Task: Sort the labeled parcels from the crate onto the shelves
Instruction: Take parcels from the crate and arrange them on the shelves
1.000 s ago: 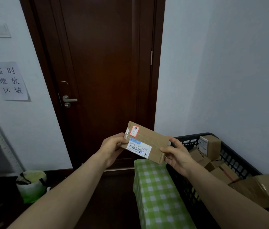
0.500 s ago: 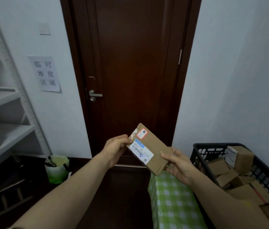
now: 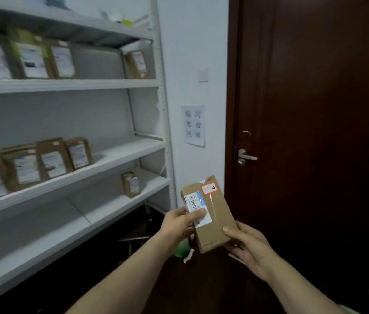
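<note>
I hold a flat brown cardboard parcel (image 3: 215, 216) in front of me, tilted nearly upright, with a white barcode label and a red-edged sticker marked 10. My left hand (image 3: 180, 223) grips its left edge, thumb lying over the barcode label. My right hand (image 3: 248, 248) holds its lower right corner from below. White metal shelves (image 3: 120, 155) fill the left side, with labeled brown parcels (image 3: 52, 158) standing on the upper and middle boards. The crate is out of view.
A dark wooden door (image 3: 314, 132) with a silver handle (image 3: 245, 157) stands right of the parcel. A paper sign (image 3: 193, 125) hangs on the white wall between door and shelves. One small parcel (image 3: 131, 184) stands on a lower shelf. A green bag (image 3: 182, 249) sits on the floor.
My view has swung left, away from the crate and onto the shelves. The parcel has turned from slanted to nearly upright, still held in both hands.
</note>
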The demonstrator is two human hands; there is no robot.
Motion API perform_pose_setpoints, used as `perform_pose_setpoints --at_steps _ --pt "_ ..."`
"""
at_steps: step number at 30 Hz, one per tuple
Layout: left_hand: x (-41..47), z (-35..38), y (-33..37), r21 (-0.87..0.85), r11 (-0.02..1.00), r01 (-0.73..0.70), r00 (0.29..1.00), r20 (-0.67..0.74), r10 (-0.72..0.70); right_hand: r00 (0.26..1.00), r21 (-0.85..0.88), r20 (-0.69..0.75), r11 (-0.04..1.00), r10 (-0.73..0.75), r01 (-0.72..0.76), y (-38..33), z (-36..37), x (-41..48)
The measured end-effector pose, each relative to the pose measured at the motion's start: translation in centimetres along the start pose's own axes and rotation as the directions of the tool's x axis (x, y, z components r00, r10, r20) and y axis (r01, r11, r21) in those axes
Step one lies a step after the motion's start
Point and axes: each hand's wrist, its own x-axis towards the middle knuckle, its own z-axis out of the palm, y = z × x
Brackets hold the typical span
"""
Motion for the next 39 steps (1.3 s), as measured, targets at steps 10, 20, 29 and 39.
perform_pose_setpoints --at_steps 10,20,29,39 --pt "5.4 -13.6 10.6 -0.008 0.966 -0.257 0.951 -0.179 0.252 0.973 0.071 0.208 0.994 -0.100 0.087 -3.5 18.9 13.4" --pt "13.7 -21.3 18.4 0.075 0.928 -0.364 0.893 -0.253 0.371 0.948 0.070 0.277 0.987 -0.159 0.145 -5.6 27.6 25.0" --pt "23.5 -22.4 23.2 0.046 0.877 -0.479 0.789 -0.416 0.452 0.910 0.094 0.356 0.977 -0.212 0.190 -9.7 30.4 36.6" --pt "35.5 -19.1 27.7 0.091 0.857 -0.507 0.718 -0.506 0.478 0.836 0.067 0.504 0.975 -0.216 0.212 -16.2 28.3 49.6"
